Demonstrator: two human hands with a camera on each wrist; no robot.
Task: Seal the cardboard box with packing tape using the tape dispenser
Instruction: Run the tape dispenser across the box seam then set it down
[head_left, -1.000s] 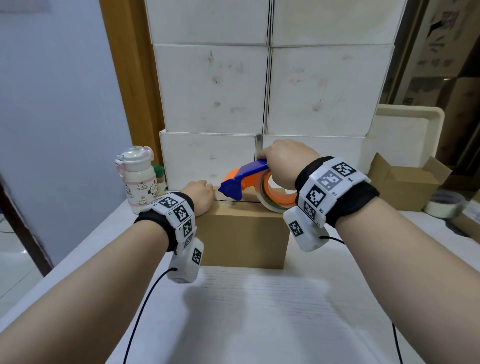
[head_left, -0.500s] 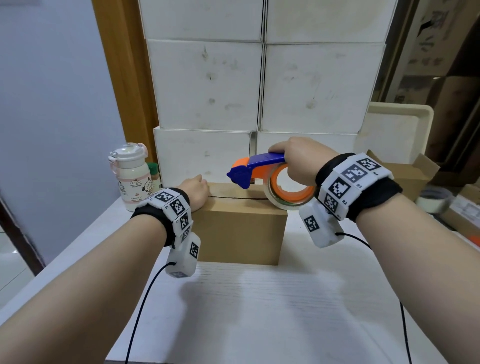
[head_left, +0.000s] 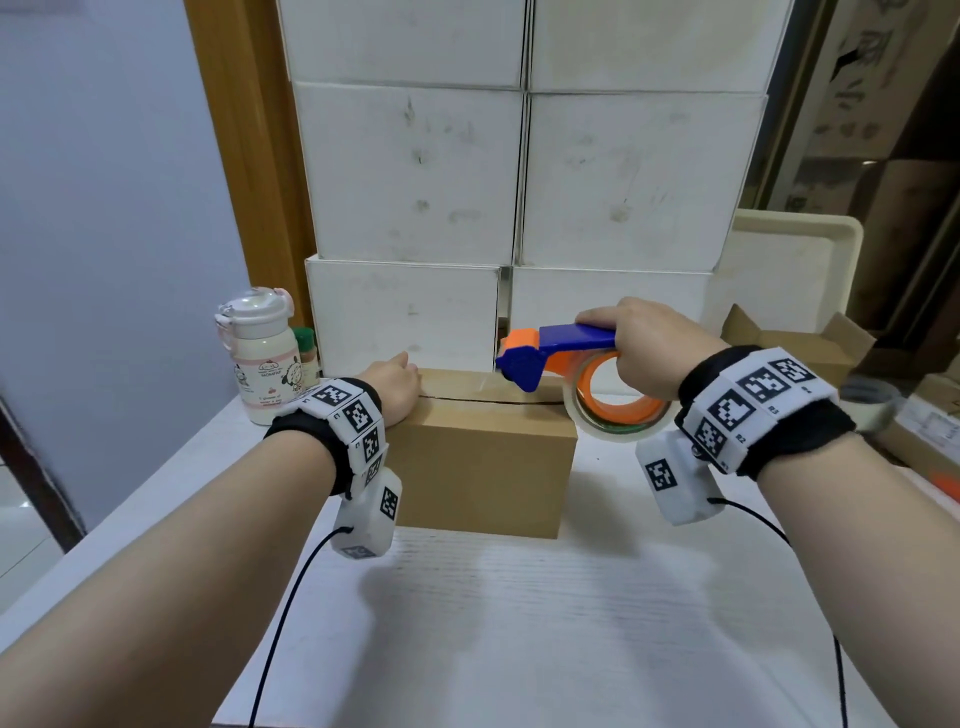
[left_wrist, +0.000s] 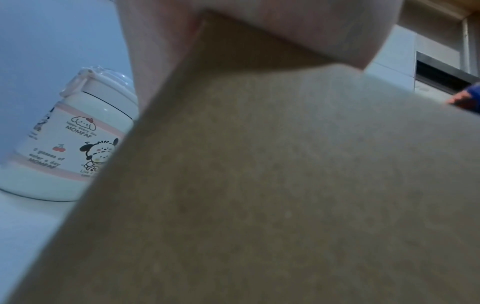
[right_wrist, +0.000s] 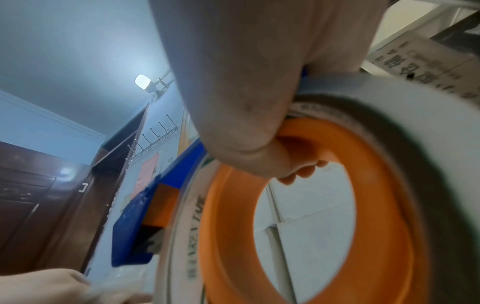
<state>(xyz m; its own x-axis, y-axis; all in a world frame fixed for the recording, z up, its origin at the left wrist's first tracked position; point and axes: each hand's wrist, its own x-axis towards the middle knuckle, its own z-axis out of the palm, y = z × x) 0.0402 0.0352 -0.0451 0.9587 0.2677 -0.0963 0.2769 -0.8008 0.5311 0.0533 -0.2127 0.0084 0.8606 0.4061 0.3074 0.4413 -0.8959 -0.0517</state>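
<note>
A small brown cardboard box stands on the white table, with a dark seam running across its closed top. My left hand lies on the box's top left corner, its fingers curled over the far left end; the left wrist view shows that corner of the box under the palm. My right hand grips the blue and orange tape dispenser through its tape roll. The dispenser's blue nose sits just above the right part of the seam. Clear tape shows near the left hand in the right wrist view, below the dispenser.
A white bottle with cartoon print stands left of the box. Stacked white cartons rise directly behind it. An open brown carton, a cream tray and a spare tape roll sit at the right.
My right hand has carried the dispenser rightward along the box's top, from near the left hand to past the right edge. The left hand has stayed on the corner.
</note>
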